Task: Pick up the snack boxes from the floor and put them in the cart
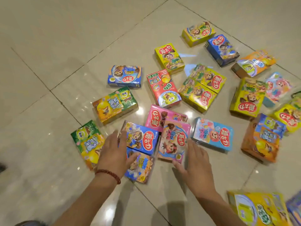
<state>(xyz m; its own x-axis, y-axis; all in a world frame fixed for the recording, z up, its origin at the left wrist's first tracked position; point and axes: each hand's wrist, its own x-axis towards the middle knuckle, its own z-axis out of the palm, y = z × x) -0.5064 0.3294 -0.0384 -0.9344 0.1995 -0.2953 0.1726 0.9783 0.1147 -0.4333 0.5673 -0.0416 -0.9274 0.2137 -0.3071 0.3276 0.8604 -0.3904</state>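
Reaching with my left hand point(112, 152) and right hand point(196, 163), fingers straight, flanking a blue box point(140, 140) and pink box point(173, 141), long axes running away from me.

From my remote view I see two bare forearms with no sleeves. The left hand point(112, 152) carries a bracelet point(108, 175) of dark red round beads at the wrist, a single strand. The right hand point(195, 165) wears nothing at the wrist or on the visible fingers.
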